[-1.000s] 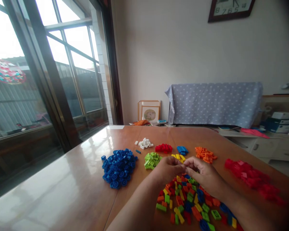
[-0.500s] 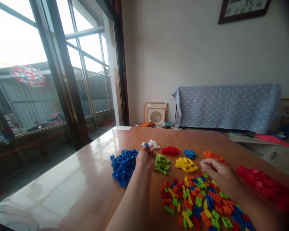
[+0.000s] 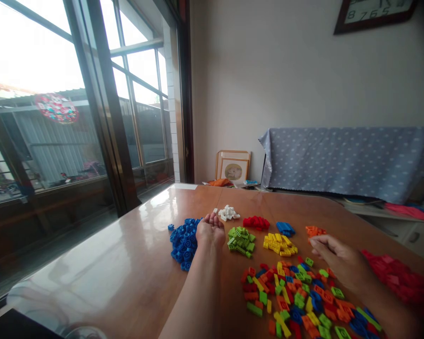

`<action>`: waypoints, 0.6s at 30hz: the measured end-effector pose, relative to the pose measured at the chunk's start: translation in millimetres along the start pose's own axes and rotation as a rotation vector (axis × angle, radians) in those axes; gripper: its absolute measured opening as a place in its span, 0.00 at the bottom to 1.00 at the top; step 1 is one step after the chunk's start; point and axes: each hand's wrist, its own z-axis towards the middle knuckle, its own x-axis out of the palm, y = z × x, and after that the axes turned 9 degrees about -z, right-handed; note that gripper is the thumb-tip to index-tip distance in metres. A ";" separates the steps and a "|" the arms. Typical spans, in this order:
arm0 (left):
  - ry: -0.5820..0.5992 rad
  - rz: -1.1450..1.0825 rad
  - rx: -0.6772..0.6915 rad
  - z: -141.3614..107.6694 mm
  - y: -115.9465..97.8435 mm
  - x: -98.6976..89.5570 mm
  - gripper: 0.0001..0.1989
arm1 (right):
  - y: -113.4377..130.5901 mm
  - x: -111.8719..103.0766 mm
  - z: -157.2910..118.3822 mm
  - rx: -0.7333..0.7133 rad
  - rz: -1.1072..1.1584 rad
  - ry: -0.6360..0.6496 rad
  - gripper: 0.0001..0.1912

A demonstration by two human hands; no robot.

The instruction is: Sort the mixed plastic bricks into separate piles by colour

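Note:
My left hand (image 3: pixel 211 230) is palm up with fingers loosely curled and apart, between the blue brick pile (image 3: pixel 184 244) and the green brick pile (image 3: pixel 240 241); no brick shows in it. Just beyond lie white bricks (image 3: pixel 229 213). My right hand (image 3: pixel 334 252) is closed, thumb against fingers, beside the orange bricks (image 3: pixel 315 230); whatever it may hold is hidden. Red bricks (image 3: pixel 256 222), flat blue bricks (image 3: pixel 285 229) and yellow bricks (image 3: pixel 280 244) form separate groups between the hands. Mixed bricks (image 3: pixel 300 296) are spread nearer me.
The bricks rest on a brown glossy table (image 3: pixel 134 263). A heap of red material (image 3: pixel 395 273) lies at the right. A dark object (image 3: pixel 17 325) is at the lower left corner. Behind the table are a framed picture (image 3: pixel 233 170) and a blue dotted cloth (image 3: pixel 342 160).
The blue brick at my left fingertips is gone from them, and that hand has drawn back slightly with its palm turned up. My right hand has moved right, over some orange bricks. The view has shifted left.

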 end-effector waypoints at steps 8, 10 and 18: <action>0.001 0.030 -0.014 -16.3 20.5 6.3 0.03 | 10.6 -4.8 0.3 0.010 -0.074 0.027 0.18; 0.017 0.047 -0.033 -19.7 28.8 7.2 0.03 | 17.6 -7.2 -0.2 -0.009 -0.101 0.053 0.16; 0.129 0.241 -0.094 -31.5 54.8 6.0 0.05 | 21.4 -5.4 -9.2 0.017 -0.189 0.247 0.11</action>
